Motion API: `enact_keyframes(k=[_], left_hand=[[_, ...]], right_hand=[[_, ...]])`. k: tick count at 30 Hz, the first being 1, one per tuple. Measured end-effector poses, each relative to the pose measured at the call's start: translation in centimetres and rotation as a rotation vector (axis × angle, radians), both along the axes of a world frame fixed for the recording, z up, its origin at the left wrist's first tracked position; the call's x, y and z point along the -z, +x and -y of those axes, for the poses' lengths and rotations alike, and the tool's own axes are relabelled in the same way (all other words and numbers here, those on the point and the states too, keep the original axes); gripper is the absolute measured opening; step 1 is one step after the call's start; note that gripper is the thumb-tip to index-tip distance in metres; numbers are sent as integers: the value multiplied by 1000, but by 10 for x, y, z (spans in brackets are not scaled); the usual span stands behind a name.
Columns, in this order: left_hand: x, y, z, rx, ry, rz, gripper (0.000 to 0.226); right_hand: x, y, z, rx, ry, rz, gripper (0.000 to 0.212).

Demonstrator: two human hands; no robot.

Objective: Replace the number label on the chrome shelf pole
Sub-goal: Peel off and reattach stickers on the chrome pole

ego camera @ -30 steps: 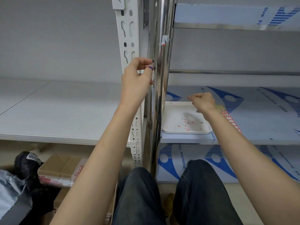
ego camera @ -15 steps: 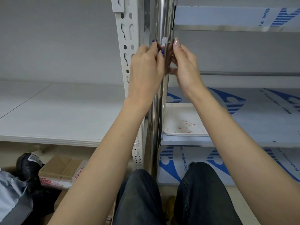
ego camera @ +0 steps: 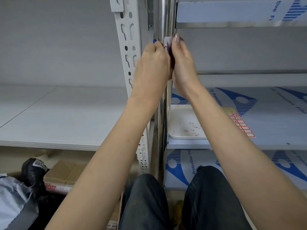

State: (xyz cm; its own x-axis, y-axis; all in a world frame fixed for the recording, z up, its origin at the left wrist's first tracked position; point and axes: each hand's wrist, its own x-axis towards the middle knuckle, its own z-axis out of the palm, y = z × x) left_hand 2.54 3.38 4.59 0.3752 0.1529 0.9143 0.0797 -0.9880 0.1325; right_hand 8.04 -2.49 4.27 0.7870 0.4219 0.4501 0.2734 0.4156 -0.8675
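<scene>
A chrome shelf pole (ego camera: 164, 19) runs upright through the middle of the view. A small white number label (ego camera: 166, 42) with a red mark sits on the pole at about the height of my fingertips. My left hand (ego camera: 152, 67) and my right hand (ego camera: 181, 63) are pressed together around the pole, fingertips pinching the label from both sides. My hands hide the pole just below the label.
A white slotted upright (ego camera: 128, 52) stands just left of the pole. On the film-covered shelf to the right lie a white tray (ego camera: 181, 120) with red paper scraps and a label sheet (ego camera: 241, 125). Cardboard boxes (ego camera: 66, 176) and bags (ego camera: 15, 201) lie at the lower left.
My right hand rose from the tray to the pole and my left hand moved up to the label. In the last half second both hands closed tighter together on it.
</scene>
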Motion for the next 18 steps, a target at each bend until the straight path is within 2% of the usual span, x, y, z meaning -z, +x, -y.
enact_keyframes(k=[4,6,11,14,18], left_hand=[[-2,-1,1,-4,-21,51,36],[0,0,2,-9,-44,-44,34],[2,2,2,3,-102,-65,32],[-2,2,4,-85,0,-42,12],[-4,2,5,-100,39,17,21]], right_hand=[[-1,-1,-2,11,6,-21,27],[-1,0,-2,9,7,-25,27],[-2,-3,-2,18,9,-37,27],[-2,-5,-3,25,12,-48,28],[-3,-6,-4,19,29,-51,27]])
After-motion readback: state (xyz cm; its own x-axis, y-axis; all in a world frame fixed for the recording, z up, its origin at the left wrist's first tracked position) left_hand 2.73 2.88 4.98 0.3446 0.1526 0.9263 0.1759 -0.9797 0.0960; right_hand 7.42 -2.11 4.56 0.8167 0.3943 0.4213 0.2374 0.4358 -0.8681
